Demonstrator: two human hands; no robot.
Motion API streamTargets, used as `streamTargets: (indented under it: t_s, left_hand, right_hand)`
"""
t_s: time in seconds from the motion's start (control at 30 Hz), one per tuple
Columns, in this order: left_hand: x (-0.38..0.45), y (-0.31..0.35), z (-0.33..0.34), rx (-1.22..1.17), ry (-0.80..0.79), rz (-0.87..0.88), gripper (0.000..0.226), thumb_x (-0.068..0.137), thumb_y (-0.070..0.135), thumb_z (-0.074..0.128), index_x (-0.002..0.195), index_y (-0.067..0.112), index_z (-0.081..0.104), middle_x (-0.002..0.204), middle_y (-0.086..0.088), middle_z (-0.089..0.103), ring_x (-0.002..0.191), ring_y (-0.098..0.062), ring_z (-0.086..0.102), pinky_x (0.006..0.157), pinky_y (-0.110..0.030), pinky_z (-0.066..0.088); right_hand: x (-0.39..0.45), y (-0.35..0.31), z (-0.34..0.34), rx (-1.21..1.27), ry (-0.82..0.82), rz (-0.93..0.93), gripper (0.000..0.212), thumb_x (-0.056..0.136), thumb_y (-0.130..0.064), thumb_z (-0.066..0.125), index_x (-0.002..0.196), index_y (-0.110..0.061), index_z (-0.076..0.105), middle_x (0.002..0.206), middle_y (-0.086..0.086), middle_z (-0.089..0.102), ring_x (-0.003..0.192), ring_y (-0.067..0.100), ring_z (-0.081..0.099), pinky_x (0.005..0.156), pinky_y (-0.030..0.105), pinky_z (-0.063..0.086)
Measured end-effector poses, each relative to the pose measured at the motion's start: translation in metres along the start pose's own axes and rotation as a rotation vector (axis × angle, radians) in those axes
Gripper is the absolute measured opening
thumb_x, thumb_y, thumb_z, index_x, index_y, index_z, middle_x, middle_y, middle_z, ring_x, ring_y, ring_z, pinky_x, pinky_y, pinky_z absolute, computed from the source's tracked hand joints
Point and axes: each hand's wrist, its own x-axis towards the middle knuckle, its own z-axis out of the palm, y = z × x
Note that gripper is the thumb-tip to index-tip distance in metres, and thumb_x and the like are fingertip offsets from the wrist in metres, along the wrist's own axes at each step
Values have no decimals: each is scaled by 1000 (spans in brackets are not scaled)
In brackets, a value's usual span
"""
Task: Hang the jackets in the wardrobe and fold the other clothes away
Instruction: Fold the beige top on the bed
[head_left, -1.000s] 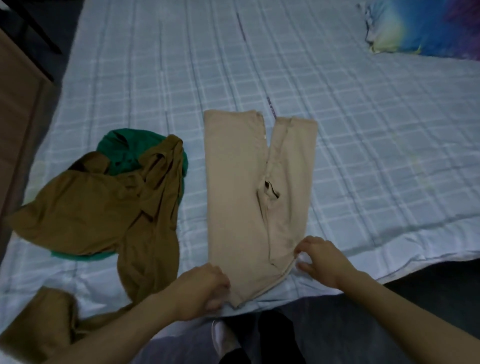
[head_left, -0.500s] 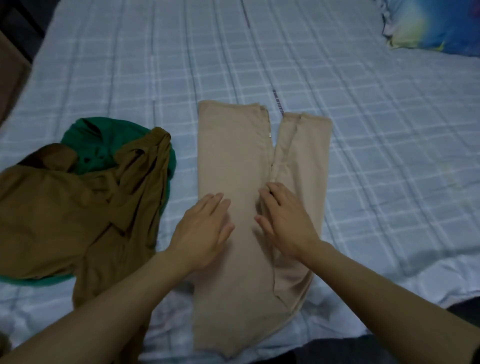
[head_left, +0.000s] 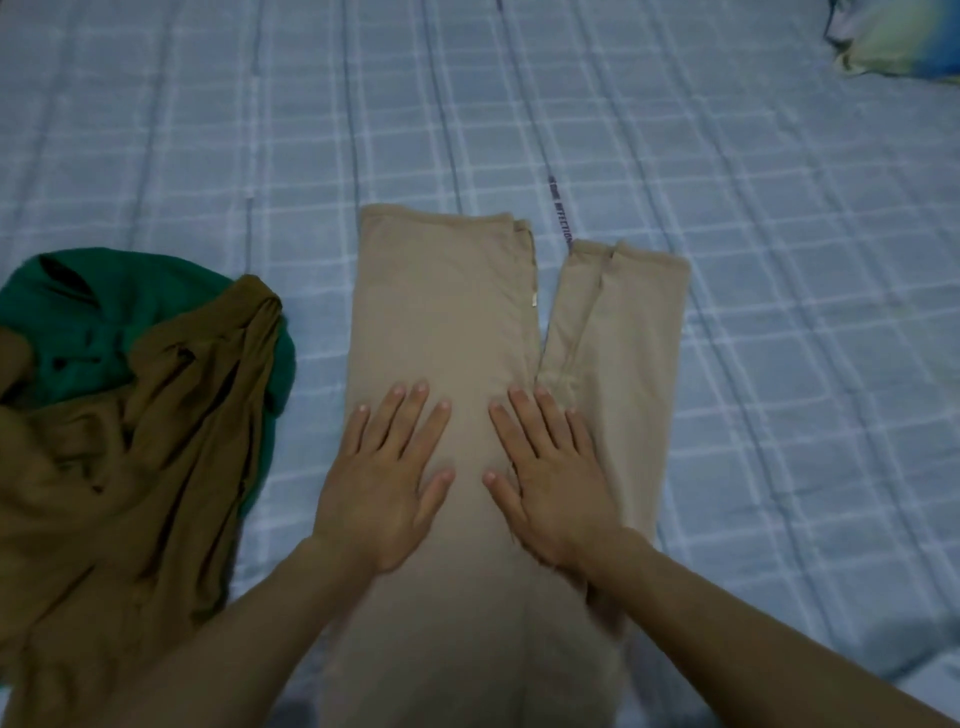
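You are pressing both hands flat on the tan pants (head_left: 441, 312), which are lying long-ways on the bed (head_left: 779, 260), right in front of you. Your left hand (head_left: 387, 478) is resting on the wide left part, and your right hand (head_left: 553, 478) is sitting beside it, near the split where the two cloth ends part. Both hands are open with fingers spread; neither grip is holding anything, they are only pushing down on the cloth.

The far ends of the pants are pointing to 12 o'clock. At 9 o'clock a brown garment (head_left: 119, 467) is lying in a messy heap on top of a green garment (head_left: 78, 312). A bright pillow (head_left: 893, 47) is peeking in at 2 o'clock.

I think you are smoothing the pants before folding them. Here is what could go wrong: the right part is lying a bit crooked and lumpy near your right fingers, so if you are folding now, the creases may be getting trapped inside. The near end is close to the bed edge, so a hard push toward you could be sliding it off. The brown heap is lying near too, so a wide sweep could be dragging it in.
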Motion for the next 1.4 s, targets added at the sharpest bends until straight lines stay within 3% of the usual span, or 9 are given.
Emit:
streamTargets:
  t_s: [0.23, 0.37, 0.53, 0.63, 0.73, 0.97, 1.1, 1.2, 1.4]
  left_hand:
    - [2, 4, -7, -3, -10, -18, 64, 101, 52, 27, 158, 24, 18, 166, -3, 14, 152, -24, 14, 120, -50, 17]
    - [24, 19, -18, -50, 29, -111, 59, 96, 50, 34, 144, 18, 45, 154, -10, 39, 138, -32, 37, 111, -52, 29]
    - [66, 41, -34, -138, 112, 4, 55, 95, 44, 36, 139, 13, 50, 151, -13, 43, 135, -33, 41, 108, -48, 33]
    - [94, 53, -44, -170, 135, 130, 53, 95, 40, 36, 138, 14, 52, 149, -14, 45, 136, -34, 42, 110, -48, 36]
    - [123, 67, -53, -166, 113, 188, 56, 93, 43, 32, 140, 18, 50, 150, -13, 44, 137, -33, 40, 109, -47, 37]
    - [167, 99, -53, -56, 16, 205, 55, 92, 49, 32, 140, 24, 43, 153, -10, 38, 140, -32, 34, 111, -46, 34]
    - [176, 105, -50, -40, 14, 155, 46, 95, 47, 38, 135, 25, 45, 149, -7, 40, 137, -30, 35, 105, -45, 36]
    - [179, 103, -49, -43, 20, 134, 43, 95, 45, 39, 131, 24, 47, 142, -7, 45, 132, -31, 39, 101, -45, 39]
    - [181, 100, -48, -78, 17, 119, 51, 91, 47, 31, 133, 24, 48, 143, -8, 45, 130, -32, 40, 100, -45, 39]
  right_hand:
    - [5, 3, -23, 193, -17, -6, 65, 97, -59, 17, 156, -32, 14, 164, -6, 8, 151, 18, 6, 120, 40, 7]
    - [17, 14, -36, 361, 143, 48, 56, 100, -42, 28, 150, -19, 37, 155, 6, 37, 139, 24, 37, 114, 40, 30]
    - [23, 39, -47, 357, 416, 202, 44, 96, -20, 40, 136, -9, 54, 142, 16, 51, 129, 31, 49, 111, 40, 36]
    - [17, 58, -53, 324, 438, 396, 46, 92, -16, 46, 138, -13, 51, 146, 18, 44, 132, 35, 43, 108, 43, 32]
    - [16, 80, -59, 265, 257, 557, 60, 88, -26, 51, 145, -18, 40, 149, 22, 38, 136, 39, 34, 107, 48, 31]
    - [36, 111, -66, 292, 139, 613, 77, 77, -54, 61, 145, -26, 37, 141, 10, 45, 126, 33, 40, 101, 42, 33]
    - [57, 114, -75, 509, 272, 432, 44, 87, -21, 60, 131, -16, 57, 127, 10, 54, 113, 18, 50, 98, 19, 36]
    - [65, 112, -80, 609, 376, 426, 49, 86, -3, 49, 134, -11, 53, 124, 11, 50, 97, 3, 44, 85, 0, 34]
    - [88, 125, -91, 841, 346, 719, 79, 75, -13, 74, 140, -17, 29, 121, 8, 51, 101, 22, 54, 77, 25, 42]
